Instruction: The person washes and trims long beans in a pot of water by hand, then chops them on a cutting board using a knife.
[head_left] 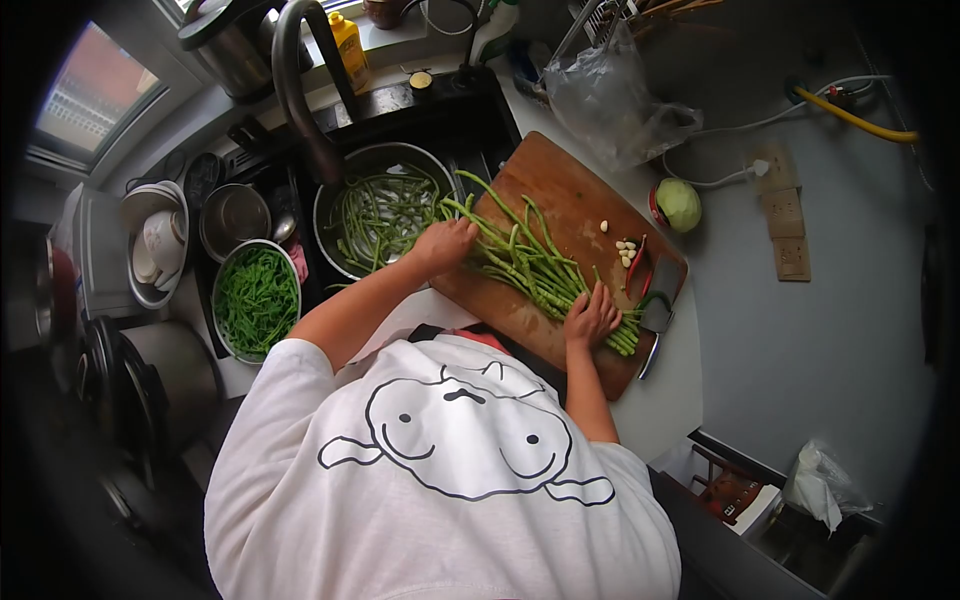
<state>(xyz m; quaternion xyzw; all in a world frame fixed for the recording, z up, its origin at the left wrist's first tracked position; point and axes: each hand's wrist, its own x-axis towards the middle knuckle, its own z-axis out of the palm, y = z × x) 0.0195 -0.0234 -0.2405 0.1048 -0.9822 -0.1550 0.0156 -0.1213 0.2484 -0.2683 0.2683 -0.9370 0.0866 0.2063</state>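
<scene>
A bundle of long green beans lies across the wooden cutting board. My left hand is closed around the beans at the sink end; its fingertips are partly hidden. Over the other end of the bundle curves my right hand, its fingers wrapped on the stalks, with the bean tips poking out beyond it. Beside that hand, at the board's right edge, lies a knife. Peeled garlic cloves and red chilies sit further up the board. More long beans are in a metal basin.
The basin stands in a black sink under a faucet. Left of it are a bowl of chopped greens, a metal pot and stacked dishes. A pale green round vegetable and a plastic bag lie beyond the board.
</scene>
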